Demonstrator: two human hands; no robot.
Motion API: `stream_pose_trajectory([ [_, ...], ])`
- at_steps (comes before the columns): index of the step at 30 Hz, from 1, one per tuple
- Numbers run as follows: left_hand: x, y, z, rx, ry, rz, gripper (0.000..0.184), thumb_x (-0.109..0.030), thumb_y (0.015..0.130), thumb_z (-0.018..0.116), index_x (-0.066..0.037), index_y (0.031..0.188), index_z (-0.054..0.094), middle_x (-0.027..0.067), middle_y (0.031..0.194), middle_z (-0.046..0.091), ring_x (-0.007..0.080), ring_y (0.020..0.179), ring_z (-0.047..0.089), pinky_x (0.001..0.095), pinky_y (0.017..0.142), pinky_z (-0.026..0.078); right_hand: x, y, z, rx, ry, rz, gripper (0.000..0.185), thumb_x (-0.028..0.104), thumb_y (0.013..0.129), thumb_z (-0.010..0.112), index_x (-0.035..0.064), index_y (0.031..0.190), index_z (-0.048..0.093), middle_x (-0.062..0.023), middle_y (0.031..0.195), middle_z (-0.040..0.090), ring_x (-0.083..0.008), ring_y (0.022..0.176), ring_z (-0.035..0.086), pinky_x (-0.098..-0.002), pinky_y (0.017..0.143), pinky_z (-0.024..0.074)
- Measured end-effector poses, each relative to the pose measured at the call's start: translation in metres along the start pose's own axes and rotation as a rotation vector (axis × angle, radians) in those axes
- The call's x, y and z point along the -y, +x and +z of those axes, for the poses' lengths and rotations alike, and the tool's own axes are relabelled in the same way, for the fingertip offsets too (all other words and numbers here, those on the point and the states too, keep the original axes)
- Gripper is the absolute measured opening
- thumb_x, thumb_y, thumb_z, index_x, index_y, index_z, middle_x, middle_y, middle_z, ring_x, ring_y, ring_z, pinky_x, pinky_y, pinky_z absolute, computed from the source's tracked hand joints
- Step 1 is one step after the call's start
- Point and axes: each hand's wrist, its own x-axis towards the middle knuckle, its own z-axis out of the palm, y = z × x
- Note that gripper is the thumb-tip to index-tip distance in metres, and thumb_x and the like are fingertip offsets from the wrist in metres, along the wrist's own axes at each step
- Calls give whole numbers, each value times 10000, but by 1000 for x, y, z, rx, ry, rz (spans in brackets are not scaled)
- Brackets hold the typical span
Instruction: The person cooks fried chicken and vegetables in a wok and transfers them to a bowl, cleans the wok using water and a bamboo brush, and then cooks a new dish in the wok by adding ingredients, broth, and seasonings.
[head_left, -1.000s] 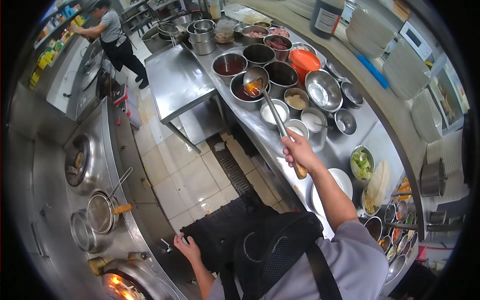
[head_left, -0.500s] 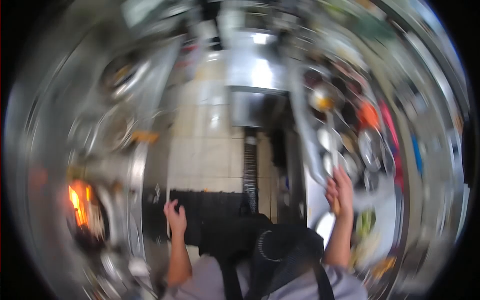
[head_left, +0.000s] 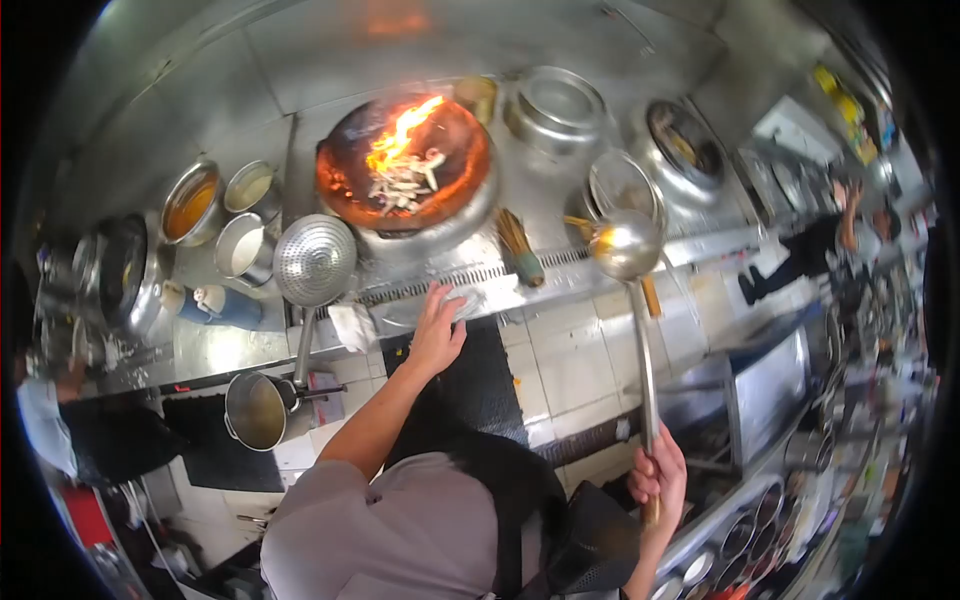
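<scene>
My right hand [head_left: 660, 474] is wrapped round the handle end of a long ladle [head_left: 626, 246], whose bowl is raised near the stove edge. My left hand [head_left: 437, 330] is held out with fingers apart at the stove's front edge, below the wok. Flames rise in the wok [head_left: 455, 190] over pale strips of food [head_left: 405, 184]. A perforated strainer [head_left: 315, 262] lies left of the wok, beside a folded white cloth [head_left: 352, 327]. A bamboo brush [head_left: 519, 250] rests on the ledge to the right.
At the left are pots of orange liquid [head_left: 190, 207] and white contents [head_left: 242, 249], and squeeze bottles [head_left: 228, 306]. A pot [head_left: 257, 411] is below the counter edge. A co-worker [head_left: 48, 425] is at far left, another person [head_left: 862, 240] at far right. A metal table [head_left: 771, 388] stands right.
The view has swung from the ingredient counter to the stove. My right hand has carried the ladle away from the sauce pots, and my left hand is now by the stove edge.
</scene>
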Motion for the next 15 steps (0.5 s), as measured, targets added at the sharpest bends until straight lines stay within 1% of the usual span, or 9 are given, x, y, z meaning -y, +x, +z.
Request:
stream_pose_trajectory([
  [3, 29, 57, -33, -120, 159, 42, 535, -60, 876, 697, -43, 1395, 568, 242, 1593, 363, 509, 1526, 278, 556, 1224, 318, 15, 101, 83, 191, -180, 38, 524, 244, 1108, 518, 74, 1588, 396, -7, 678, 474, -55, 412, 365, -235, 362, 341],
  [4, 40, 72, -39, -108, 221, -16, 606, -89, 857, 693, -15, 1439, 542, 229, 1617, 334, 462, 1565, 211, 615, 1234, 282, 17, 132, 113, 214, -271, 29, 530, 242, 1104, 526, 80, 1591, 394, -14, 691, 494, -63, 416, 382, -243, 366, 352],
  [5, 55, 82, -41, -131, 221, -34, 606, -89, 857, 693, -15, 1439, 542, 229, 1617, 334, 462, 1565, 211, 615, 1234, 282, 17, 164, 144, 236, -361, 20, 537, 241, 1101, 534, 86, 1595, 393, -21, 703, 513, -72, 419, 399, -250, 370, 363],
  [7, 87, 94, -42, 3, 328, -124, 637, -118, 855, 692, 32, 1449, 519, 224, 1641, 311, 419, 1591, 173, 623, 1238, 266, 7, 234, 195, 271, -558, -41, 527, 254, 1093, 552, 114, 1584, 426, -16, 696, 527, -88, 435, 446, -266, 386, 400],
  [8, 97, 96, -48, 80, 365, -102, 689, -147, 844, 704, 50, 1469, 495, 208, 1674, 279, 384, 1608, 141, 602, 1249, 255, 0, 267, 219, 297, -680, -102, 487, 247, 1098, 539, 95, 1554, 458, -9, 691, 534, -89, 439, 461, -268, 391, 408],
  [11, 100, 91, -56, 123, 347, -76, 705, -161, 843, 707, 33, 1484, 486, 187, 1691, 270, 375, 1615, 126, 592, 1254, 254, -26, 358, 282, 321, -972, -222, 431, 256, 1102, 528, 90, 1500, 512, 21, 687, 544, -70, 471, 494, -265, 421, 432],
  [12, 103, 88, -58, 89, 341, -66, 684, -160, 846, 700, 18, 1475, 500, 167, 1689, 292, 352, 1618, 139, 587, 1252, 262, -37, 387, 297, 333, -980, -219, 431, 256, 1102, 528, 90, 1500, 512, 21, 687, 544, -70, 471, 494, -265, 421, 432],
  [14, 107, 90, -63, 80, 330, -76, 677, -156, 849, 698, 11, 1475, 501, 160, 1686, 302, 339, 1617, 153, 587, 1251, 264, -60, 431, 312, 355, -1208, -249, 487, 252, 1080, 555, 108, 1539, 483, -76, 709, 629, -202, 495, 594, -351, 480, 500],
  [15, 106, 88, -64, 82, 318, -72, 671, -152, 851, 696, 4, 1474, 502, 153, 1684, 311, 327, 1616, 167, 587, 1250, 267, -69, 437, 306, 367, -1217, -233, 487, 252, 1080, 555, 108, 1539, 483, -76, 709, 629, -202, 495, 594, -351, 480, 500],
])
